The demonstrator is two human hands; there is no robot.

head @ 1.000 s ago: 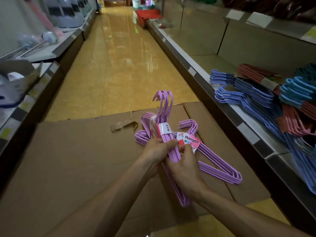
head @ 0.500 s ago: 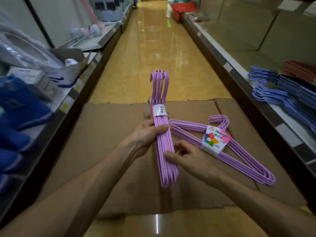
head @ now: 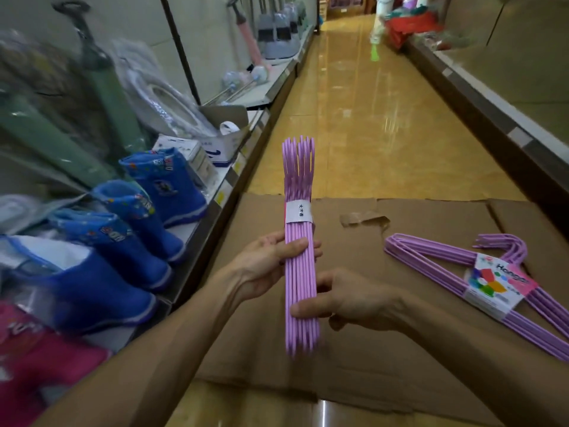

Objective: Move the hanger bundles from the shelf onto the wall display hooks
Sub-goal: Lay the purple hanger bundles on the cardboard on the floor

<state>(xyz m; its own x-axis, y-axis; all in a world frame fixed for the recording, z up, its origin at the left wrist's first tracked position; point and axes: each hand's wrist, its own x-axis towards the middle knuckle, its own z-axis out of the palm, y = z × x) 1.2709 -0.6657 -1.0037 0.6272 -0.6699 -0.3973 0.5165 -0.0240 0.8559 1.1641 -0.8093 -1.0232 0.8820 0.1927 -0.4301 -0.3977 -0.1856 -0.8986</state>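
Observation:
A bundle of purple hangers (head: 300, 282), banded with a white paper label, stands upright and edge-on in front of me. My left hand (head: 268, 263) grips it at mid-height, thumb across the front. My right hand (head: 345, 298) holds it lower down, thumb over the front and fingers behind. A second purple hanger bundle (head: 480, 278) with a colourful "Hanger" label lies flat on the cardboard at the right, apart from both hands.
Flattened cardboard (head: 369, 349) covers the aisle floor under my hands. A low shelf on the left carries blue boots (head: 129, 235), pink boots (head: 37, 359) and boxes. A shelf edge (head: 505, 131) runs along the right. The yellow aisle floor (head: 363, 118) stretches ahead.
My view has swung left, so the left shelf fills more of the frame. The held bundle has turned fully edge-on, and my right hand has moved from below it to clasping its lower part.

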